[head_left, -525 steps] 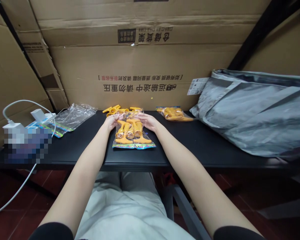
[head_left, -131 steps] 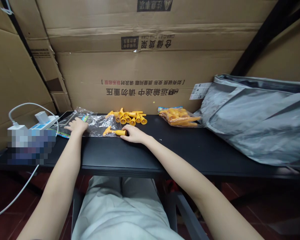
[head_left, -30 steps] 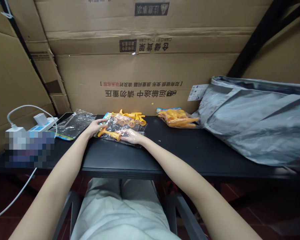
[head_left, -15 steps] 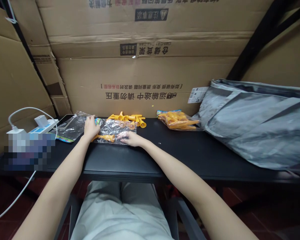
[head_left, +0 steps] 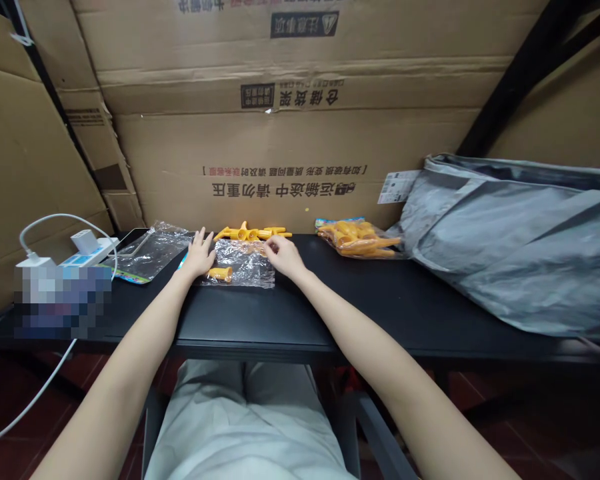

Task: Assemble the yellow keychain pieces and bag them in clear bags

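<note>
My left hand (head_left: 199,257) lies flat with its fingers stretched over the left end of a clear plastic bag (head_left: 245,270). Inside the bag, partly under this hand, is a yellow plastic horn-shaped piece (head_left: 221,274) with a flared end. My right hand (head_left: 284,259) is at the bag's upper right corner, thumb and fingers brought together. Whatever they pinch, bag edge or yellow piece, is hidden. Just behind the bag several loose yellow horn-shaped pieces (head_left: 243,233) lie in a heap, partly covered by my right hand.
A filled bag of yellow pieces (head_left: 355,239) lies to the right, beside a large grey fabric bag (head_left: 510,247). On the left are another clear bag (head_left: 163,250), a flat device (head_left: 133,243) and a power strip (head_left: 93,252) with a white cable. Cardboard (head_left: 290,147) stands behind the black table (head_left: 250,327).
My right hand has moved from the bag's lower right end up and right to its upper corner. My left hand has shifted right and flattened over the bag, covering more of the yellow piece.
</note>
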The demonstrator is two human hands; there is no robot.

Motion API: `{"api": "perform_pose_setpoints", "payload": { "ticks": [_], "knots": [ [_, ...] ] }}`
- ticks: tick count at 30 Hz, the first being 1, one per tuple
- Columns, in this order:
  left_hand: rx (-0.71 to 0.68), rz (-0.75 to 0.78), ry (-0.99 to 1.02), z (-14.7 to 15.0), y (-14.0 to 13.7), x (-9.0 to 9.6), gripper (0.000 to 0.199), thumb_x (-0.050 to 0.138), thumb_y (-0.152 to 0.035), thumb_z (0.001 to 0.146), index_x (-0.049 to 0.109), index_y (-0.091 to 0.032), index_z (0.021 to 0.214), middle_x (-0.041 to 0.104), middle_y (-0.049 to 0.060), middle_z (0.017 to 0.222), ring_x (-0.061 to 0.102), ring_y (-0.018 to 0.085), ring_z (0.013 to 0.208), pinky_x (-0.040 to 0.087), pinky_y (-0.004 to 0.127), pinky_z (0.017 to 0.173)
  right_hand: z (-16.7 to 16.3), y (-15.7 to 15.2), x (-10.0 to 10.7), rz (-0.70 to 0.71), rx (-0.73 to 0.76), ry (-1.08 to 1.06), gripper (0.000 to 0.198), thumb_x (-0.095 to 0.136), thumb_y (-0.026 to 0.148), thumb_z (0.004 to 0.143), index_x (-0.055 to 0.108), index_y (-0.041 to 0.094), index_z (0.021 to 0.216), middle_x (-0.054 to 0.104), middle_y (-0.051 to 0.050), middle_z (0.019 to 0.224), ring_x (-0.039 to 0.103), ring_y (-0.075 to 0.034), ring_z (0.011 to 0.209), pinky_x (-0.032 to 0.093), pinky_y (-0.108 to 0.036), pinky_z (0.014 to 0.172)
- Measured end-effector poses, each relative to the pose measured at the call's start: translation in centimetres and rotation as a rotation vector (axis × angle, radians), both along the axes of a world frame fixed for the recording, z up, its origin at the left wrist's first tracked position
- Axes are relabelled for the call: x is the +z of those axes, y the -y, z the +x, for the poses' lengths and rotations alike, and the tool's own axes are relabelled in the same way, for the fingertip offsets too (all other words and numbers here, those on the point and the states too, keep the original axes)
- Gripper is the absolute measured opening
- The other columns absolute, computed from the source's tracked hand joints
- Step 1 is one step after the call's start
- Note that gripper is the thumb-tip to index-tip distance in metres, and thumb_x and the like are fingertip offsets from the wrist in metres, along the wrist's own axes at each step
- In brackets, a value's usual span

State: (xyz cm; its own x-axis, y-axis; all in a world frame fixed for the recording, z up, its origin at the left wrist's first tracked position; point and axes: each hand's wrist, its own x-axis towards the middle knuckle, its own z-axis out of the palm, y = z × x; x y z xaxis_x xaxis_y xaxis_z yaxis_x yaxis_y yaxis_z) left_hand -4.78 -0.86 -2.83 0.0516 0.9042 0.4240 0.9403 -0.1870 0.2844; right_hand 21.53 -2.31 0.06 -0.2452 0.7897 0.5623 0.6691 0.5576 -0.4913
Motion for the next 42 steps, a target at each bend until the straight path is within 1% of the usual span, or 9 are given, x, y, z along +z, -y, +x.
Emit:
{"api": "perform_pose_setpoints", "payload": {
  "ticks": [4, 8, 14, 18, 26, 31, 36, 39, 42],
  "knots": [
    [0.063, -0.036, -0.03, -0.6, 0.1, 0.4, 0.062, 0.046, -0.027, 0.085, 0.035, -0.017, 0.145, 0.013, 0.014, 0.159, 0.009, 0.033, 0.146, 0.021, 0.058, 0.113, 2.2, -0.8, 0.2, -0.009, -0.264, 0.134, 0.028, 0.045, 0.017, 0.085, 0.061, 0.016, 0.108, 0.062, -0.014, 0.113, 0.056, -0.026, 0.104, 0.044, -0.038, 0.087],
    [0.125, -0.083, -0.052, -1.6, 0.2, 0.6, 0.063, 0.047, -0.029, 0.086, 0.034, -0.016, 0.146, 0.011, 0.014, 0.159, 0.007, 0.033, 0.146, 0.021, 0.056, 0.114, 3.2, -1.0, -0.3, -0.253, -0.354, 0.368, 0.043, 0.049, 0.019, 0.084, 0.053, 0.019, 0.127, 0.052, -0.016, 0.131, 0.048, -0.032, 0.118, 0.041, -0.047, 0.092],
    [0.15, -0.129, -0.079, -2.0, 0.4, 0.6, 0.063, 0.045, -0.03, 0.086, 0.033, -0.016, 0.147, 0.009, 0.014, 0.159, 0.005, 0.033, 0.146, 0.021, 0.057, 0.114, 3.1, -1.0, -0.1, -0.342, -0.473, 0.434, 0.037, 0.049, 0.03, 0.088, 0.054, 0.018, 0.124, 0.054, -0.018, 0.123, 0.05, -0.033, 0.116, 0.04, -0.05, 0.092],
    [0.14, -0.143, -0.09, -2.0, 0.4, 0.6, 0.063, 0.044, -0.03, 0.086, 0.033, -0.018, 0.147, 0.012, 0.012, 0.159, 0.006, 0.033, 0.146, 0.021, 0.057, 0.114, 3.8, -1.4, -0.1, -0.352, -0.544, 0.408, 0.033, 0.049, 0.019, 0.087, 0.053, 0.015, 0.119, 0.054, -0.02, 0.116, 0.05, -0.032, 0.115, 0.041, -0.044, 0.089],
    [0.149, -0.202, -0.079, -1.9, 0.6, 1.0, 0.064, 0.043, -0.031, 0.087, 0.031, -0.015, 0.148, 0.009, 0.014, 0.159, 0.004, 0.031, 0.146, 0.02, 0.055, 0.115, 6.3, -3.3, -1.2, -0.234, -0.59, 0.056, 0.028, 0.048, 0.017, 0.085, 0.052, 0.019, 0.113, 0.055, -0.014, 0.108, 0.059, -0.026, 0.095, 0.046, -0.038, 0.08],
    [0.149, -0.217, -0.072, -1.9, 0.5, 0.9, 0.063, 0.041, -0.031, 0.088, 0.031, -0.014, 0.148, 0.011, 0.014, 0.159, 0.004, 0.029, 0.147, 0.021, 0.054, 0.115, 7.2, -4.0, -1.1, 0.073, -0.533, -0.109, 0.029, 0.047, 0.012, 0.079, 0.054, 0.018, 0.107, 0.054, -0.015, 0.109, 0.056, -0.028, 0.101, 0.044, -0.043, 0.088],
    [0.152, -0.209, -0.078, -2.0, 0.5, 0.7, 0.063, 0.041, -0.031, 0.088, 0.031, -0.014, 0.148, 0.011, 0.013, 0.159, 0.004, 0.029, 0.146, 0.021, 0.053, 0.115, 6.3, -3.1, 0.7, 0.32, -0.247, -0.227, 0.019, 0.047, 0.017, 0.081, 0.055, 0.018, 0.099, 0.058, -0.013, 0.105, 0.054, -0.026, 0.102, 0.044, -0.041, 0.089],
    [0.155, -0.195, -0.077, -2.1, 0.4, 0.6, 0.063, 0.042, -0.031, 0.087, 0.032, -0.015, 0.147, 0.013, 0.013, 0.159, 0.005, 0.03, 0.146, 0.022, 0.054, 0.114, 4.8, -2.2, 1.6, 0.264, -0.043, -0.31, 0.014, 0.052, 0.025, 0.08, 0.055, 0.02, 0.092, 0.06, -0.008, 0.098, 0.056, -0.022, 0.092, 0.047, -0.035, 0.081],
    [0.15, -0.185, -0.067, -2.2, 0.2, 0.5, 0.063, 0.042, -0.031, 0.087, 0.033, -0.017, 0.147, 0.014, 0.013, 0.158, 0.006, 0.03, 0.146, 0.022, 0.055, 0.114, 3.7, -1.3, 2.2, 0.081, 0.093, -0.355, 0.013, 0.053, 0.028, 0.075, 0.054, 0.02, 0.085, 0.059, -0.002, 0.085, 0.055, -0.017, 0.079, 0.046, -0.03, 0.073]
  ]
}}
